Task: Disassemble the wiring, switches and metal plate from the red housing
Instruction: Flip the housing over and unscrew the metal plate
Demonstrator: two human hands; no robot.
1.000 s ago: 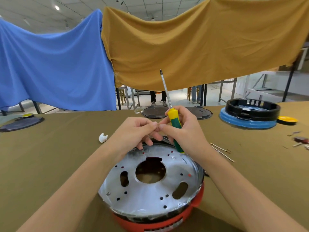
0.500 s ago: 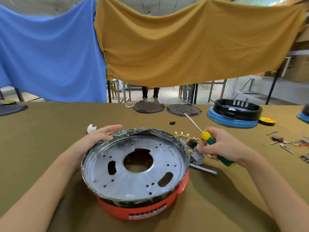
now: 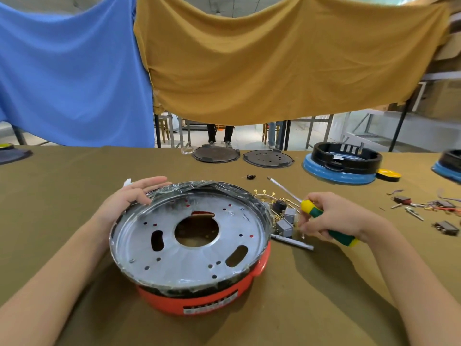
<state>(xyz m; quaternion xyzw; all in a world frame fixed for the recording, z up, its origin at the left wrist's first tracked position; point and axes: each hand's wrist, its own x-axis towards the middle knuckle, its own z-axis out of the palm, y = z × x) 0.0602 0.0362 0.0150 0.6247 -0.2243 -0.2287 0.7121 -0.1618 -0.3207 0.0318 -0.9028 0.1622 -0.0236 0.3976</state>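
Red housing [image 3: 199, 299]: sits near the front edge of the worktop [image 3: 62, 196], about midway along it, with a label strip on its near side.
Metal plate [image 3: 192, 236]: round and silver, lying on top of the red housing, with a large centre hole, two oblong slots and many small holes; a crinkled clear film wraps its rim.
Left hand [image 3: 132, 196]: grip open, fingers straight and resting on the far left rim of the metal plate.
Right hand [image 3: 331, 217]: grip closed round the screwdriver [image 3: 321, 218], just right of the plate; the fingertips reach down toward the small parts there, though I cannot tell whether they touch them.
Screwdriver: yellow and green handle in the palm, the bare shaft slanting up and away toward the far edge.
Wiring and switches [image 3: 282, 216]: a cluster of grey blocks, a black part and brass terminals on the worktop, touching the right side of the housing, beside the right hand.
Loose parts [image 3: 424, 208]: small pieces and wires scattered near the right edge.
Blue base with black ring [image 3: 341, 162]: far right part of the worktop.
Two dark discs [image 3: 242, 156]: side by side at the far edge.
Cloths: a blue cloth [image 3: 69, 71] and a mustard cloth [image 3: 274, 58] hang behind the worktop.
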